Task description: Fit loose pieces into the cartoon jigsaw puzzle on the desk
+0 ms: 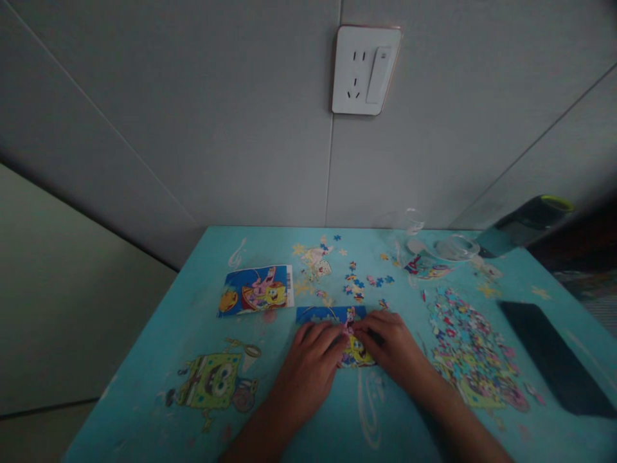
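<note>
A partly covered jigsaw puzzle (pixel 359 350) with a blue, pink and yellow cartoon picture lies flat near the table's front middle. My left hand (pixel 313 354) rests over its left and lower part, fingers stretched out and slightly bent. On the right side, my right hand (pixel 388 337) has thumb and fingertips pinched together at a small pink puzzle piece (pixel 348 328); the fingers hide much of it. The fingertips of both hands almost meet there. Beyond the left hand lies a picture packet (pixel 258 289) showing a similar cartoon scene.
Loose puzzle pieces (pixel 354 283) are scattered behind the puzzle. A large heap of pieces (pixel 470 341) spreads at right, beside a dark flat slab (pixel 554 357). At the back right are a clear plastic lid (pixel 457 247), a small clear cup (pixel 414 220) and a dark bottle (pixel 523 225).
</note>
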